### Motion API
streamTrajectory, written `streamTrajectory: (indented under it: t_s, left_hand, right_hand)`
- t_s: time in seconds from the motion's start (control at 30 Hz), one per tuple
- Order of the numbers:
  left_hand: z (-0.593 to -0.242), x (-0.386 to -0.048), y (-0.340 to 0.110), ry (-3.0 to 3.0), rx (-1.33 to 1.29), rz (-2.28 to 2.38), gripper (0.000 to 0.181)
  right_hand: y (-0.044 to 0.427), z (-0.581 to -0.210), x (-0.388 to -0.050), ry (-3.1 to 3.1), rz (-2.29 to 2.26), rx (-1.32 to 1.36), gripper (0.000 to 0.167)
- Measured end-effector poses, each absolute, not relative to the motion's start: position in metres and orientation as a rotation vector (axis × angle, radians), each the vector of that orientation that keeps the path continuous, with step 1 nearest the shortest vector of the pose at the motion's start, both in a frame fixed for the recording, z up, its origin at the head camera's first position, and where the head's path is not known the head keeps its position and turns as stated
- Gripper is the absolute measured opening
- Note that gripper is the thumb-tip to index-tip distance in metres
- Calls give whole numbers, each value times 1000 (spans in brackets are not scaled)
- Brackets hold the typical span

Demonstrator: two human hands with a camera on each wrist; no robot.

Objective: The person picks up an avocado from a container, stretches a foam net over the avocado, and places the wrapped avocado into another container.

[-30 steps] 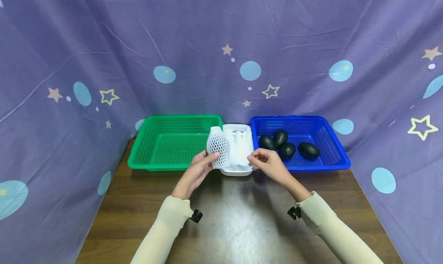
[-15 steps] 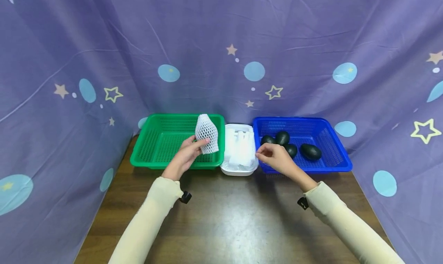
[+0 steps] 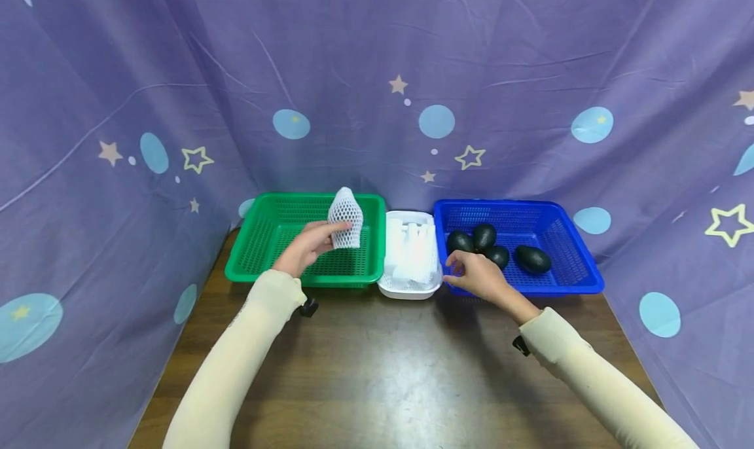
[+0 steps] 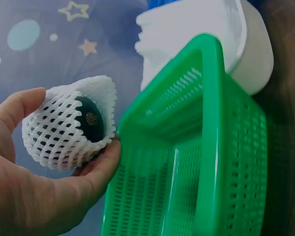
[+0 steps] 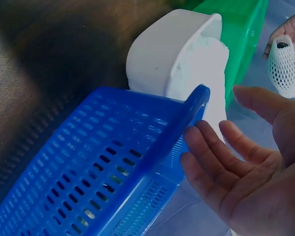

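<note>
My left hand (image 3: 307, 245) grips an avocado (image 4: 91, 119) wrapped in a white foam net sleeve (image 3: 345, 218). Thumb and fingers lie on either side of it, and the avocado's dark stem end shows through the sleeve's mouth in the left wrist view. Hand and fruit hover above the green basket (image 3: 306, 280). Over the near left corner of the blue basket (image 3: 565, 288) is my right hand (image 3: 478, 276), fingers loosely bent and holding nothing. Several bare dark avocados (image 3: 533, 259) lie in the blue basket.
Between the two baskets stands a white tub (image 3: 410, 294) with a pile of white foam sleeves (image 3: 414, 252) in it. All sit on a brown wooden table (image 3: 377, 370). A purple patterned curtain (image 3: 353, 56) hangs close behind and at both sides.
My left hand has carried the sleeved avocado left and away from me, from before the white tub to above the green basket. My right hand has shifted right, from the tub to the blue basket.
</note>
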State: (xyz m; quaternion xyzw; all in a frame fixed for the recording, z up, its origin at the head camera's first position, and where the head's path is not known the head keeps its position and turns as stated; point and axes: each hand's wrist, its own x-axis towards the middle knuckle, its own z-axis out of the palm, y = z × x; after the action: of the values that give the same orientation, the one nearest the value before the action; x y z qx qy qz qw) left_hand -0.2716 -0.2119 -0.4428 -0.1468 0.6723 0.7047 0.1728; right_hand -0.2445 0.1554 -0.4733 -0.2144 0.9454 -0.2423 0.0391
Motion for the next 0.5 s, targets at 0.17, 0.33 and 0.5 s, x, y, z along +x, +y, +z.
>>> streamTrajectory:
  t_s: [0.17, 0.33, 0.5]
  left_hand:
    - [-444, -285, -221, 1970, -509, 1879, 58]
    - [-444, -295, -230, 2007, -580, 1792, 63]
    - [-446, -302, -240, 1996, -585, 1791, 69]
  right_hand:
    - [160, -477, -244, 2881, -674, -617, 41]
    - [164, -484, -245, 2886, -642, -627, 36]
    - [166, -487, -245, 2896, -633, -647, 28]
